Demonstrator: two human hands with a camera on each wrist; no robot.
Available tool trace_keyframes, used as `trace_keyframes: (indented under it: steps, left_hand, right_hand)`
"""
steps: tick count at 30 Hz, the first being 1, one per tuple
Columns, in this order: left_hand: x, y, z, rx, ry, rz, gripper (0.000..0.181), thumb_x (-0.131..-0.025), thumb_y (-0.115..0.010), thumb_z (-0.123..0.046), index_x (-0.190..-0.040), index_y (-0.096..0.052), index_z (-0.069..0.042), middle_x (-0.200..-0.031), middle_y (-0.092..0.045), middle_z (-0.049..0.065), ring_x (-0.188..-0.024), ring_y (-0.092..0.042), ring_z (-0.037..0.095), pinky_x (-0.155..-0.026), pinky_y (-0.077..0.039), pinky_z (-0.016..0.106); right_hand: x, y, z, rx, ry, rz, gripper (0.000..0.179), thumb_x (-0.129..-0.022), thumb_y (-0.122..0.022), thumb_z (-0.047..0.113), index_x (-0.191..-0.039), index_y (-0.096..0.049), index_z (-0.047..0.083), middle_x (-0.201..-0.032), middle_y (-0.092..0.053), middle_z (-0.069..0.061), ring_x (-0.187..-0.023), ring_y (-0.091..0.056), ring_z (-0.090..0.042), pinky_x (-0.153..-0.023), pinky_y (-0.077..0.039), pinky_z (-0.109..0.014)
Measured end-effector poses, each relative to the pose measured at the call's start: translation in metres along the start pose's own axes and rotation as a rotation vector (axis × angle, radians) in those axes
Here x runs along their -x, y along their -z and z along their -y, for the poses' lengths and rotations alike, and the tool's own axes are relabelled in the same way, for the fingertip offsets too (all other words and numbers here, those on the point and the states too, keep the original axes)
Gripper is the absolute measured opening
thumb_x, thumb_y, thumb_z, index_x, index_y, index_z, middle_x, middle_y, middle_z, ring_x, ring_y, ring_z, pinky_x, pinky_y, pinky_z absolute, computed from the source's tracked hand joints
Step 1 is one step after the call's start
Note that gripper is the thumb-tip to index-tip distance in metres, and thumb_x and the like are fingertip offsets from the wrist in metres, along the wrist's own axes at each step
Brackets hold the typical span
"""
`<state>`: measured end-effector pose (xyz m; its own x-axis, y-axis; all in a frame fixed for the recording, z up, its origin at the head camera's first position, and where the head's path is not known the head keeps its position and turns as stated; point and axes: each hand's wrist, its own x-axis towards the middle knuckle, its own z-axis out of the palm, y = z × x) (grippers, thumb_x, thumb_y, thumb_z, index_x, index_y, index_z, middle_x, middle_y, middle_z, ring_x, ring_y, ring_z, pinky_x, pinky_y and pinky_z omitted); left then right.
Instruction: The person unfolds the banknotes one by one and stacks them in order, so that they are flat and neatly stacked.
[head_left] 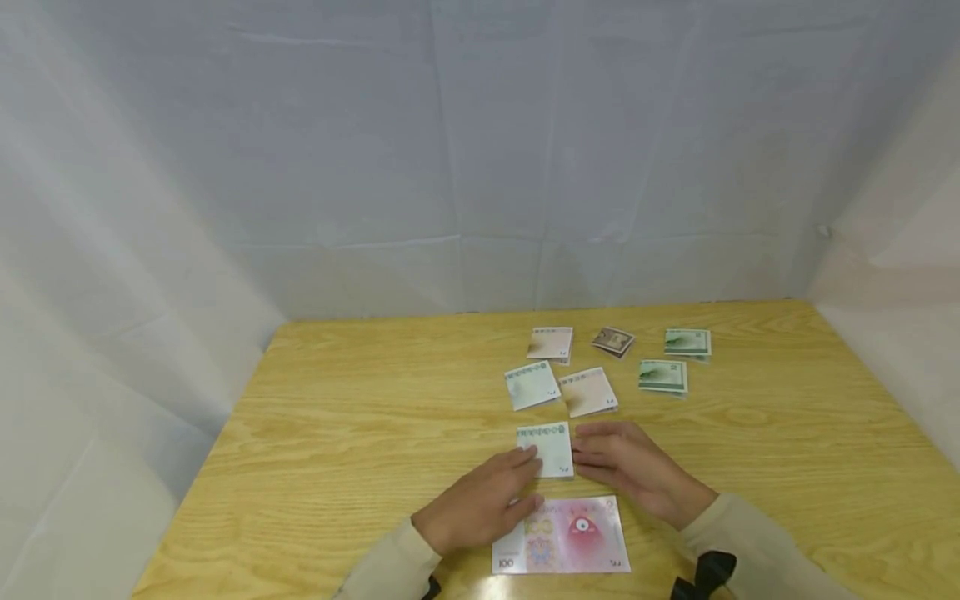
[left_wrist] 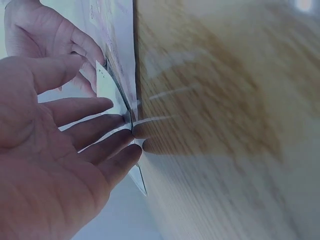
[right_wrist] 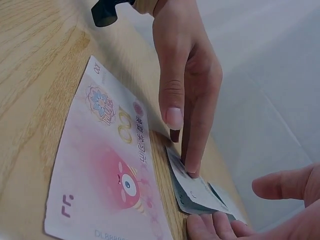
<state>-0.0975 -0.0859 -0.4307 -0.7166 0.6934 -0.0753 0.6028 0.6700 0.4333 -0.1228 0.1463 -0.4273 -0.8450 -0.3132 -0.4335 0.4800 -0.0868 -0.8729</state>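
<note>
A folded pale green play banknote point(head_left: 555, 450) lies on the table between my hands. My left hand point(head_left: 483, 500) rests its straight fingertips on the note's left side; in the right wrist view, the left index finger point(right_wrist: 199, 132) presses on its top. At the note's right edge, my right hand point(head_left: 637, 467) has its fingers extended, fingertips right by the paper. The note's upper layer is slightly raised in the right wrist view. Nearer to me, an unfolded pink 100 play banknote point(head_left: 581, 542) lies flat, its upper left corner partly covered by my left thumb.
Farther back lie another folded pale green note point(head_left: 532, 385), two folded pinkish notes point(head_left: 589, 392), a small folded brown note point(head_left: 613, 341) and two folded darker green notes point(head_left: 663, 375). White sheeting point(head_left: 465, 167) hangs behind the wooden table point(head_left: 337, 433) and on both sides.
</note>
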Motion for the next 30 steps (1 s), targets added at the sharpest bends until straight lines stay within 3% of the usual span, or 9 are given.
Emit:
trace_keyframes:
  steps: [15,25,30]
  left_hand:
    - [-0.007,0.001,0.0,0.117,-0.044,-0.089,0.049,-0.102,-0.043,-0.028,-0.143,-0.037,-0.001,-0.143,-0.043,0.011,-0.131,-0.041,0.02,-0.108,-0.036,0.035]
    - [-0.009,0.002,-0.001,0.219,-0.041,-0.119,0.054,-0.103,-0.036,-0.034,-0.147,-0.028,-0.004,-0.15,-0.031,0.012,-0.136,-0.033,0.025,-0.111,-0.032,0.04]
    - [-0.01,0.004,-0.002,0.332,-0.045,-0.171,0.048,-0.103,-0.037,-0.031,-0.144,-0.036,-0.006,-0.144,-0.042,0.008,-0.131,-0.041,0.02,-0.107,-0.039,0.036]
  right_hand:
    - [-0.004,-0.002,0.0,-0.078,0.029,0.121,0.044,-0.095,-0.047,0.002,-0.135,-0.037,-0.015,-0.13,-0.049,-0.029,-0.117,-0.053,-0.034,-0.099,-0.046,-0.04]
    - [-0.001,-0.008,0.001,-0.127,0.032,0.184,0.044,-0.096,-0.048,0.004,-0.136,-0.039,-0.011,-0.126,-0.055,-0.025,-0.113,-0.057,-0.033,-0.096,-0.048,-0.044]
    - [0.0,-0.01,0.003,-0.145,0.039,0.205,0.044,-0.096,-0.049,0.004,-0.137,-0.039,-0.01,-0.127,-0.054,-0.025,-0.115,-0.056,-0.034,-0.097,-0.047,-0.043]
